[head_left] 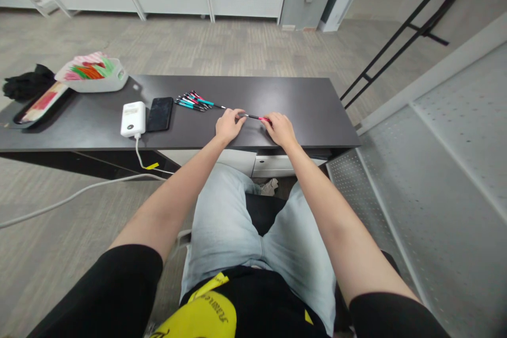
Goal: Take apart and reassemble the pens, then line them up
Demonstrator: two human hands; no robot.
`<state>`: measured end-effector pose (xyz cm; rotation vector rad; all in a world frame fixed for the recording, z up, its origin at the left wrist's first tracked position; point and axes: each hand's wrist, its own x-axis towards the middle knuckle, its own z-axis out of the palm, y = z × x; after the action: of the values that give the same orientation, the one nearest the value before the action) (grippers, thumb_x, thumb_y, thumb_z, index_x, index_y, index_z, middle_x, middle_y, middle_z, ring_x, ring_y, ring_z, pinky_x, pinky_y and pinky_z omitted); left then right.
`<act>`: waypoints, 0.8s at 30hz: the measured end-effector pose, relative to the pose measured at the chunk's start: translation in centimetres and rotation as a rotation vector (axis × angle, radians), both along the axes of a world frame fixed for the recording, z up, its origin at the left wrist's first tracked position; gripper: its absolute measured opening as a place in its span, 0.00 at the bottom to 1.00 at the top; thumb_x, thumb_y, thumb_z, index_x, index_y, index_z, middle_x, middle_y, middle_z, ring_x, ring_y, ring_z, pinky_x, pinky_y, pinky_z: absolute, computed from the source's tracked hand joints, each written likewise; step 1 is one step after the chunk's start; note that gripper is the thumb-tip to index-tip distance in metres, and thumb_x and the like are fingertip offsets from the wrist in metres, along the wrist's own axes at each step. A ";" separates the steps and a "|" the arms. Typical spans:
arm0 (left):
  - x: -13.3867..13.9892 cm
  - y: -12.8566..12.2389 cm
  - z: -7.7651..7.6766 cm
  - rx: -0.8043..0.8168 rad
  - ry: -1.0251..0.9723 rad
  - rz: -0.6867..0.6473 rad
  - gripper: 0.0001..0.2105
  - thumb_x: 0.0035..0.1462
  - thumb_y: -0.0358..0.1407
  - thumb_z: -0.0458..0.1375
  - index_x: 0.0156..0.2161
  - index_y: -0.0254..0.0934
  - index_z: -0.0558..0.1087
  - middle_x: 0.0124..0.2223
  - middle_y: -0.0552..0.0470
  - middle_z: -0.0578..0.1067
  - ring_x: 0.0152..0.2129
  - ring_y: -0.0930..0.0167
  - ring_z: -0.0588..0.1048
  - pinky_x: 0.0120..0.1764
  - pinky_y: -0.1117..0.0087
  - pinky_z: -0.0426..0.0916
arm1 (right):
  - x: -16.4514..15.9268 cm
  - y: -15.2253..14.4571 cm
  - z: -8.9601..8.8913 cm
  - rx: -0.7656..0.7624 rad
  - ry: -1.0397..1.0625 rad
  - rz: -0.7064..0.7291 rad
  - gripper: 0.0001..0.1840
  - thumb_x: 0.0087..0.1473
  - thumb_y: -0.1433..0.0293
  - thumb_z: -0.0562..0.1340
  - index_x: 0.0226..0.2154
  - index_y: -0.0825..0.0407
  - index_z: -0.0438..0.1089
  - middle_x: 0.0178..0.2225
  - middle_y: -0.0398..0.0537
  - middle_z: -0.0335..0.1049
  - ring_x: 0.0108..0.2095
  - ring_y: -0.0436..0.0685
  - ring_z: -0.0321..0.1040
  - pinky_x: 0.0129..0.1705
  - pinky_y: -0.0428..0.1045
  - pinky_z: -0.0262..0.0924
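A red pen (253, 116) with a black grip lies level between my two hands, its silver tip pointing left. My right hand (280, 129) is closed around the pen's red barrel near the front of the desktop. My left hand (228, 125) is pinched at the tip end, thumb and forefinger together there. Just left of that hand, a blue pen (208, 102) with a dark grip points towards its fingers. It reaches out of a loose pile of blue and red pens (192, 100) on the desktop.
The dark desktop (301, 100) bears a black phone (160, 114) and a white power bank (133, 119) with a white cable (139, 156). Farther left are a white basket (101, 84), a dark tray (43, 106) and black cloth (27, 83). A perforated panel (435, 116) stands on the right.
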<state>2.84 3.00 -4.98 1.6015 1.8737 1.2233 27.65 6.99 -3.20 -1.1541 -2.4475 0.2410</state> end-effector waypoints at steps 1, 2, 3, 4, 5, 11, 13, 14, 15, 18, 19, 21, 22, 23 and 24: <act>0.1 0.0 0.2 0.000 -0.018 0.005 0.05 0.63 0.33 0.74 0.40 0.47 0.85 0.40 0.48 0.79 0.44 0.55 0.81 0.55 0.55 0.76 | 0.0 0.0 0.0 -0.002 0.000 -0.004 0.21 0.86 0.57 0.54 0.52 0.46 0.81 0.54 0.61 0.86 0.54 0.72 0.77 0.58 0.61 0.67; 0.2 0.0 0.4 0.001 -0.046 0.013 0.05 0.62 0.32 0.73 0.37 0.46 0.83 0.40 0.48 0.80 0.44 0.55 0.81 0.55 0.55 0.76 | 0.0 0.0 0.0 -0.003 0.001 -0.007 0.21 0.86 0.57 0.55 0.52 0.47 0.81 0.54 0.61 0.86 0.54 0.72 0.76 0.57 0.61 0.67; 0.2 -0.2 0.5 0.002 -0.079 0.021 0.06 0.61 0.32 0.73 0.35 0.46 0.82 0.40 0.48 0.81 0.42 0.56 0.81 0.54 0.54 0.76 | 0.0 0.0 0.0 -0.003 0.003 -0.009 0.20 0.86 0.57 0.55 0.51 0.46 0.81 0.53 0.61 0.86 0.53 0.71 0.76 0.57 0.61 0.67; 0.2 -0.4 0.7 0.005 -0.111 0.024 0.07 0.62 0.32 0.72 0.34 0.45 0.81 0.39 0.49 0.83 0.40 0.57 0.80 0.53 0.55 0.76 | -0.1 0.0 0.0 -0.002 0.006 -0.010 0.20 0.85 0.57 0.55 0.51 0.46 0.81 0.53 0.61 0.87 0.53 0.71 0.76 0.57 0.61 0.67; 0.1 -0.6 0.8 0.008 -0.141 0.023 0.06 0.62 0.33 0.72 0.34 0.45 0.81 0.39 0.49 0.84 0.37 0.59 0.80 0.52 0.55 0.77 | -0.1 0.0 0.0 -0.001 0.009 -0.013 0.20 0.85 0.57 0.55 0.51 0.46 0.81 0.53 0.61 0.87 0.53 0.72 0.76 0.56 0.61 0.67; -0.5 -1.7 0.6 0.026 -0.349 0.006 0.05 0.65 0.39 0.71 0.41 0.43 0.81 0.41 0.48 0.88 0.36 0.63 0.84 0.49 0.59 0.82 | 0.1 0.1 -0.1 -0.001 0.022 0.022 0.21 0.85 0.54 0.55 0.51 0.45 0.81 0.52 0.60 0.86 0.53 0.72 0.76 0.56 0.62 0.69; -0.4 -1.8 0.5 0.029 -0.396 0.000 0.07 0.65 0.41 0.72 0.40 0.43 0.80 0.41 0.47 0.88 0.37 0.63 0.85 0.49 0.58 0.83 | 0.2 0.1 -0.1 -0.007 0.021 0.035 0.21 0.84 0.54 0.55 0.52 0.45 0.81 0.52 0.60 0.86 0.53 0.72 0.77 0.57 0.62 0.69; -0.3 -1.7 0.5 0.028 -0.412 -0.006 0.08 0.64 0.42 0.73 0.39 0.43 0.80 0.40 0.47 0.88 0.37 0.63 0.85 0.49 0.58 0.83 | 0.2 0.0 -0.1 -0.010 0.021 0.039 0.22 0.84 0.54 0.55 0.52 0.45 0.81 0.52 0.60 0.86 0.53 0.73 0.77 0.58 0.63 0.70; -0.2 -1.7 0.5 0.025 -0.425 -0.014 0.09 0.63 0.43 0.73 0.39 0.43 0.80 0.39 0.47 0.88 0.36 0.63 0.85 0.49 0.58 0.83 | 0.2 0.0 0.0 -0.014 0.022 0.043 0.22 0.84 0.54 0.54 0.52 0.44 0.82 0.52 0.60 0.86 0.53 0.73 0.77 0.58 0.63 0.70; 0.1 -1.6 0.5 0.012 -0.449 -0.040 0.11 0.61 0.44 0.76 0.36 0.43 0.80 0.37 0.48 0.88 0.35 0.63 0.84 0.47 0.58 0.83 | 0.2 -0.2 0.2 -0.025 0.021 0.048 0.24 0.83 0.53 0.53 0.53 0.44 0.82 0.52 0.61 0.85 0.53 0.75 0.76 0.58 0.65 0.71; 0.1 -1.7 0.6 0.007 -0.455 -0.049 0.11 0.61 0.43 0.76 0.36 0.43 0.80 0.37 0.48 0.88 0.35 0.63 0.84 0.47 0.58 0.83 | 0.2 -0.2 0.2 -0.029 0.017 0.047 0.24 0.83 0.53 0.53 0.53 0.44 0.82 0.52 0.61 0.85 0.53 0.75 0.76 0.58 0.65 0.71; 0.2 -1.7 0.6 0.001 -0.460 -0.067 0.09 0.60 0.41 0.76 0.35 0.42 0.81 0.37 0.48 0.88 0.36 0.63 0.85 0.49 0.58 0.82 | 0.2 -0.3 0.3 -0.036 0.008 0.048 0.23 0.83 0.53 0.53 0.54 0.44 0.82 0.53 0.61 0.85 0.53 0.75 0.76 0.59 0.65 0.71; 0.2 -1.8 0.6 0.003 -0.462 -0.076 0.08 0.59 0.40 0.75 0.36 0.42 0.81 0.37 0.48 0.88 0.36 0.63 0.85 0.50 0.59 0.82 | 0.2 -0.4 0.4 -0.039 0.006 0.050 0.23 0.83 0.54 0.54 0.54 0.45 0.82 0.53 0.60 0.85 0.54 0.74 0.77 0.60 0.65 0.71; 0.2 -1.9 0.6 0.004 -0.464 -0.089 0.07 0.59 0.38 0.75 0.36 0.42 0.82 0.38 0.48 0.88 0.37 0.63 0.85 0.50 0.59 0.82 | 0.2 -0.4 0.4 -0.041 0.005 0.051 0.22 0.83 0.54 0.55 0.54 0.45 0.82 0.53 0.60 0.85 0.54 0.74 0.77 0.60 0.64 0.71; 0.1 -1.9 0.7 0.007 -0.466 -0.104 0.07 0.58 0.37 0.75 0.36 0.42 0.82 0.39 0.47 0.89 0.38 0.62 0.86 0.51 0.59 0.81 | 0.2 -0.4 0.4 -0.043 0.006 0.054 0.21 0.83 0.55 0.55 0.54 0.45 0.82 0.53 0.60 0.85 0.54 0.74 0.77 0.60 0.64 0.71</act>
<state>2.96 1.07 -4.31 1.2590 1.4761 1.4101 27.83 6.56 -2.81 -1.1047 -2.4819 0.3139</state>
